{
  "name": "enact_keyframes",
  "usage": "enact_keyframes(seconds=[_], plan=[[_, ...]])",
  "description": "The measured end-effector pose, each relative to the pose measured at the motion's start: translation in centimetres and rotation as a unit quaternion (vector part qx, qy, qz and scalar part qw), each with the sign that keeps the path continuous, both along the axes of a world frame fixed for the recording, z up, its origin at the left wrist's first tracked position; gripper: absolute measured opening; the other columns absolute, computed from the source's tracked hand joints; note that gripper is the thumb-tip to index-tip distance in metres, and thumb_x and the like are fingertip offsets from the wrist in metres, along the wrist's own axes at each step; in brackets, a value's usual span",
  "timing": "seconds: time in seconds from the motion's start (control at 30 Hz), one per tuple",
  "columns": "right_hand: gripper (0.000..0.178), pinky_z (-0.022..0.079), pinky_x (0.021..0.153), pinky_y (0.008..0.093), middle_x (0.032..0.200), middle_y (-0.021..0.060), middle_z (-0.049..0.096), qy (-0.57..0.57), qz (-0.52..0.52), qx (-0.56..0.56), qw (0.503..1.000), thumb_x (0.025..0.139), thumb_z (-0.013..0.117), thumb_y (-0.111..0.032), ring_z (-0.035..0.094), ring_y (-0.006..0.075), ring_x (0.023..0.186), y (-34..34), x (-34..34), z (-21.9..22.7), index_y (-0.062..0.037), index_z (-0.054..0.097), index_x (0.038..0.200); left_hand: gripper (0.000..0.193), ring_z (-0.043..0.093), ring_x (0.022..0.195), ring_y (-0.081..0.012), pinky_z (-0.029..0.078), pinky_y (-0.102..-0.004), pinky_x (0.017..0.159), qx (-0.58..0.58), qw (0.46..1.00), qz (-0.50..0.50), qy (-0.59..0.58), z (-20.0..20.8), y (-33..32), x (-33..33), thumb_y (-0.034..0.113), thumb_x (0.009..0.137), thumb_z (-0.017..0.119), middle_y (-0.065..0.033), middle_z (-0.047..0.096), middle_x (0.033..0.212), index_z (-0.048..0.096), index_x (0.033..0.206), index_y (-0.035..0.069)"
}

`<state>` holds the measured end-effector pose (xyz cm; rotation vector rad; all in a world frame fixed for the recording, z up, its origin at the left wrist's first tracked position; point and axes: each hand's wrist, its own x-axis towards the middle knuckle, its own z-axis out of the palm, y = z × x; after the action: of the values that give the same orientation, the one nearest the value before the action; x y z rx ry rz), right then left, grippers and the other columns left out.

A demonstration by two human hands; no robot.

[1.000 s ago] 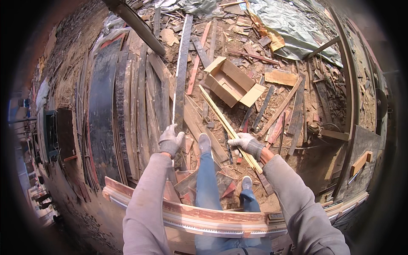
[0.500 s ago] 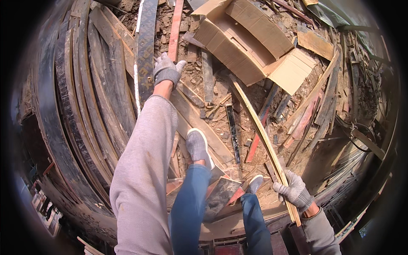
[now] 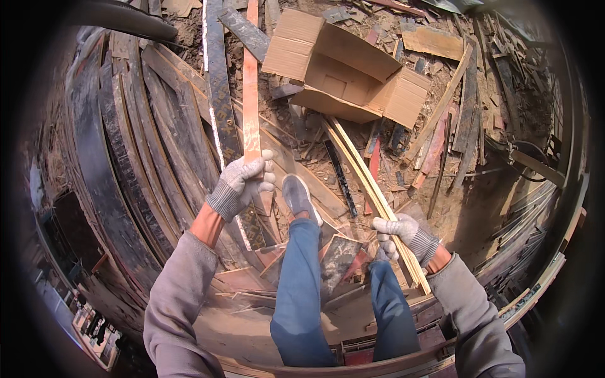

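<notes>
My left hand (image 3: 242, 179), in a grey knit glove, is closed around the near end of a flat reddish wooden strip (image 3: 251, 107). The strip points away from me, past a dark plank with a white edge (image 3: 222, 88). On the right, my gloved right hand (image 3: 403, 236) grips a few long, thin pale wood strips (image 3: 365, 179) held together. Their far ends reach to the foot of an open cardboard box (image 3: 340, 75), and their near ends stick out behind my hand. Fingers partly hide both grips.
Long weathered planks (image 3: 135, 151) are stacked at the left. Wood scraps and chips cover the ground around the box. A short black strip (image 3: 340, 179) lies between my hands, near my shoe (image 3: 299, 195). More loose boards (image 3: 441, 107) lie to the right.
My left hand has taken hold of the reddish strip and drawn it toward me. My right hand, with the pale strips, has moved slightly left and forward.
</notes>
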<state>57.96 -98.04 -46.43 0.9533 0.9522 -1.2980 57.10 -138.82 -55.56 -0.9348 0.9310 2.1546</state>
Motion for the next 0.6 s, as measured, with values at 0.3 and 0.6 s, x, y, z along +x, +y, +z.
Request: enact_keyframes(seconds=[0.3,0.6], plan=[[0.017,0.056,0.056,0.0305,0.095,0.0141,0.065,-0.083,-0.174,-0.215,0.957,0.105,0.065,-0.022,0.065,0.0180,0.069,0.0,9.0,31.2,-0.0070,0.059,0.109,0.041,0.069,0.095,-0.0270,0.060,-0.0432,0.083,0.005,0.995,0.094,0.034,42.8,15.4,15.5,0.029,0.111,0.052,-0.0123,0.066,0.108,0.054,0.133,-0.006],[0.033,0.041,0.052,0.0216,0.078,-0.0026,0.055,0.267,-0.067,-0.218,0.936,0.102,0.069,-0.037,0.054,0.0093,0.066,18.5,24.0,53.0,-0.0058,0.059,0.106,0.049,0.058,0.136,-0.0346,0.057,-0.0439,0.105,-0.233,0.952,0.148,0.128,67.0,47.7,39.5,0.025,0.112,0.050,-0.0268,0.052,0.151,0.040,0.149,-0.006]])
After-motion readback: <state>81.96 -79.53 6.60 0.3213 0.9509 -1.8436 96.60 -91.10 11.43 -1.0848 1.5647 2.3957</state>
